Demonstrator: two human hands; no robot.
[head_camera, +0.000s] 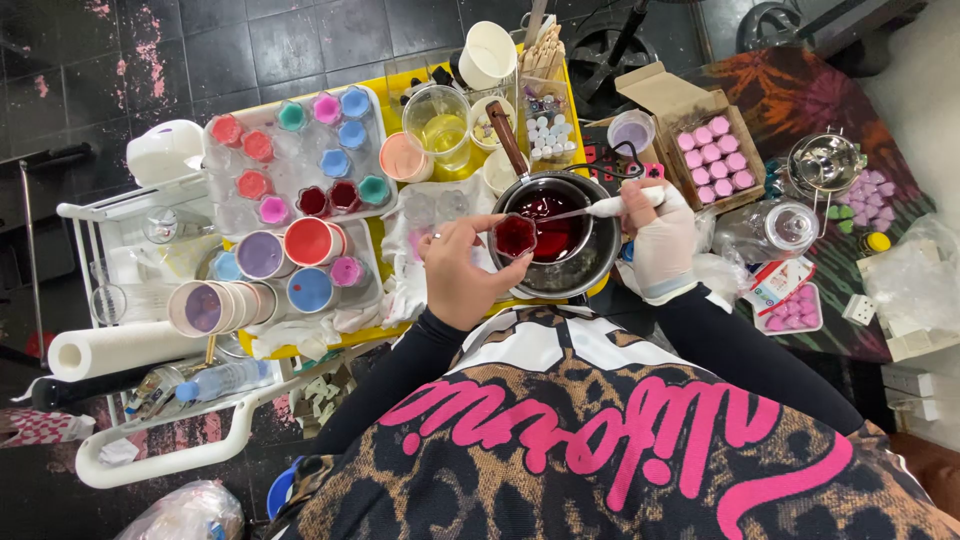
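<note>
A dark tiled floor lay under a crowded yellow tray. Over the metal pot of dark red liquid, the left hand pinched a small red-filled cup by its rim — fingers closed on it. The gloved right hand gripped a white spoon — its tip reaching over the pot.

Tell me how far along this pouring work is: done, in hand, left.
Done: the tray holds many small moulds filled in red, pink, blue and teal, and a box holds pink pieces. In hand: the left hand holds a small cup of dark red liquid over the pot, while the gloved right hand holds a spoon in it. Left: the pot still holds red liquid.
</note>
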